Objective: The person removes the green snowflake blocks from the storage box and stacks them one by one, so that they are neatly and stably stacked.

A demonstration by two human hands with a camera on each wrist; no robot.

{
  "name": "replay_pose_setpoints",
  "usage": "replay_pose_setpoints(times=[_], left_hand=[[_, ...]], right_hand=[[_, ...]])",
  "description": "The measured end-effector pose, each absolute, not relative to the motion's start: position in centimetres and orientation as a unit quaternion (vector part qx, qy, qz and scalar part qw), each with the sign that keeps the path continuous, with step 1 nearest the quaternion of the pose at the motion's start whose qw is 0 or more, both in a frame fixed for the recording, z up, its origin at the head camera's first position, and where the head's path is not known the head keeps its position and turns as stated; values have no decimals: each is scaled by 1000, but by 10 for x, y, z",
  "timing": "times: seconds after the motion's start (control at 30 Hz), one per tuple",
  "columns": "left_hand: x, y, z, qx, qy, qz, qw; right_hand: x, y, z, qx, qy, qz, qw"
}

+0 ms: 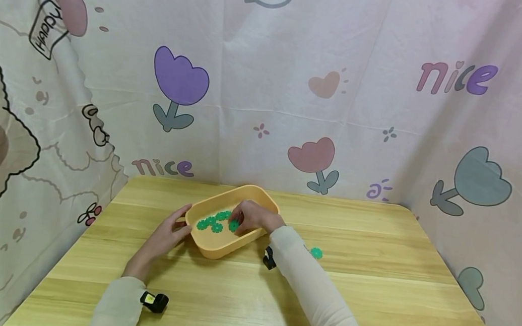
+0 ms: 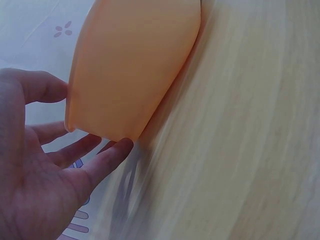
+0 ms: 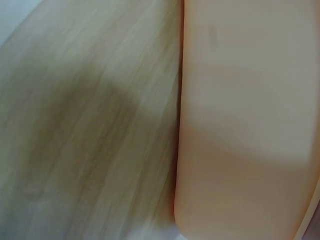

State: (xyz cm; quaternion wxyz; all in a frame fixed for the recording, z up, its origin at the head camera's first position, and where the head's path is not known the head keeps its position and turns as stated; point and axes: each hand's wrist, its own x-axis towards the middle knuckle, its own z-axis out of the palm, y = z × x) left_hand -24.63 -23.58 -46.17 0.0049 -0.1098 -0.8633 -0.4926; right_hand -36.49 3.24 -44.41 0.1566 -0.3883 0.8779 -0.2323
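Note:
A yellow-orange plastic tray with rounded corners stands at an angle on the table. My left hand holds its left end; in the left wrist view the fingers and thumb of that hand spread around the tray's end wall. Inside the tray, my right hand pinches a green notched plastic disc low over the floor. Several more green discs lie to its left. In the right wrist view only the tray's outer wall shows, with the hand hidden.
Another green disc lies on the wooden table to the right of the tray, beside my right sleeve. Behind the table hangs a patterned cloth, close to its back edge.

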Motion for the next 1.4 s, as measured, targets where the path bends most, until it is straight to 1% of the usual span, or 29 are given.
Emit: replay_pose_setpoints(times=[0.27, 0.4, 0.6, 0.8, 1.03, 1.17, 1.4], left_hand=[[-247, -236, -463, -114, -861, -495, 6], [-247, -237, -463, -117, -862, -493, 8], [-246, -236, -463, -119, -864, -489, 15], [-247, -237, -464, -121, -864, -488, 15], [-248, -236, -463, -119, -863, -491, 9], [-247, -236, -463, -116, -864, -489, 11], [-248, -236, -463, -117, -864, -489, 18]], right_hand=[[-364, 32, -444, -391, 880, -225, 149], [-364, 31, -445, -396, 879, -231, 131], [-362, 33, -444, -410, 862, -276, 112], [-356, 40, -431, -414, 849, -317, 92], [-346, 59, -416, -417, 836, -350, 64], [-339, 77, -412, -398, 836, -375, 41], [-325, 112, -411, -363, 836, -411, 16]])
